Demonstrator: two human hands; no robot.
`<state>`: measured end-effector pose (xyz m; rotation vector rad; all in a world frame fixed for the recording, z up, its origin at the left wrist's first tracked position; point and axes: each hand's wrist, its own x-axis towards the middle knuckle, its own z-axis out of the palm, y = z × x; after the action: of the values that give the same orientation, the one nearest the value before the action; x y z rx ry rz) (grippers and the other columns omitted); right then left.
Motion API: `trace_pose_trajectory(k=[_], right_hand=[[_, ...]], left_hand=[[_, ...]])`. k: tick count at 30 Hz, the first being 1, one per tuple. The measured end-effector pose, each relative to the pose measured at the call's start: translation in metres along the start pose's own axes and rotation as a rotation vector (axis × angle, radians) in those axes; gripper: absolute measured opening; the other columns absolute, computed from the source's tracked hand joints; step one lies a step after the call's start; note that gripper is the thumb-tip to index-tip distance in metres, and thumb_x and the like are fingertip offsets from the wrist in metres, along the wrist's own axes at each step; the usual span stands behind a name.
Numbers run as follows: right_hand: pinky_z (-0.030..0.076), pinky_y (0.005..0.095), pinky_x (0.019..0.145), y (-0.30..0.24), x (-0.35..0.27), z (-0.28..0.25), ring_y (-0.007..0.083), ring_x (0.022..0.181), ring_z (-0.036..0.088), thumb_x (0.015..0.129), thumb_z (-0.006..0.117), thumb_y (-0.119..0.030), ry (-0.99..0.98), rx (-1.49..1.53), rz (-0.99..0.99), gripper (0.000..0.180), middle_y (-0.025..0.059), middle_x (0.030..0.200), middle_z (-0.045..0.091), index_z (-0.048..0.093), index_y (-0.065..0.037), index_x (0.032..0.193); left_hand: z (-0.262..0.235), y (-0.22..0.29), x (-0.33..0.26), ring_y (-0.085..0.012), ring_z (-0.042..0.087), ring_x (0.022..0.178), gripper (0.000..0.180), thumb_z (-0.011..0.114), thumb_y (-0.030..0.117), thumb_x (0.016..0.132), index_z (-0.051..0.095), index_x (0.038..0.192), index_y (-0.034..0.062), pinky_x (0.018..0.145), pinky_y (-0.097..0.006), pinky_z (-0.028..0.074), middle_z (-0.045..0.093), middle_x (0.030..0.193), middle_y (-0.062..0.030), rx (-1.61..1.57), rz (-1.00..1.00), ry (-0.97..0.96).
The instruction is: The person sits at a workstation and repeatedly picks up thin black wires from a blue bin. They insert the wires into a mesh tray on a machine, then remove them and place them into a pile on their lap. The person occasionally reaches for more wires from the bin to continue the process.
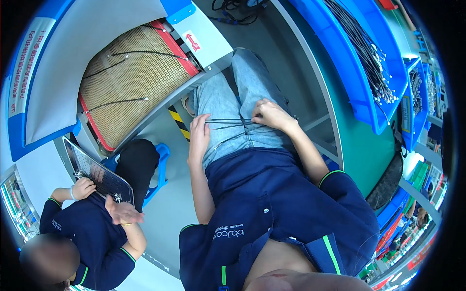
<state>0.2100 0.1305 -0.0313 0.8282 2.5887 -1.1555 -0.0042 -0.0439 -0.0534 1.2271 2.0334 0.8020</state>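
**Count of things in view**

Two people are here: the wearer, and a co-worker (87,237) seated at the near left. That makes four hands: the wearer's left hand (199,133) and right hand (271,115), plus the co-worker's two. Three black cables (127,77) lie on one mesh belt (141,68) at the far left. The wearer's hands share one small bunch of thin cables (228,122); its strands are too fine to count. One perforated tray (97,172) rests with the co-worker. At least three blue bins (340,48) stand at the right.
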Motion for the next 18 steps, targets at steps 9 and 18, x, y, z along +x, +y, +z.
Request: trace_pose_trajectory(k=[9,18], right_hand=[[0.048,0.039,0.077,-0.004,-0.004,-0.021,0.0306,0.083,0.062,0.08,0.065,-0.017,0.031,0.195,0.041,0.015,0.0141,0.092,0.062,0.065,-0.003,0.085],[0.049,0.0355,0.073,-0.029,0.003,-0.034,0.0288,0.084,0.063,0.081,0.064,-0.011,0.168,0.222,-0.185,0.015,0.0104,0.092,0.064,0.062,-0.005,0.095]], left_hand=[[0.001,-0.004,0.002,-0.0332,0.049,0.11,0.025,0.05,0.009,0.093,0.056,0.117,0.0049,0.092,-0.041,0.041,0.055,0.116,-0.0158,0.097,0.031,0.011],[-0.007,0.039,0.011,-0.031,0.063,0.078,0.016,0.058,0.011,0.088,0.065,0.098,-0.0003,0.071,-0.036,0.048,0.065,0.088,-0.0161,-0.137,0.053,-0.021]])
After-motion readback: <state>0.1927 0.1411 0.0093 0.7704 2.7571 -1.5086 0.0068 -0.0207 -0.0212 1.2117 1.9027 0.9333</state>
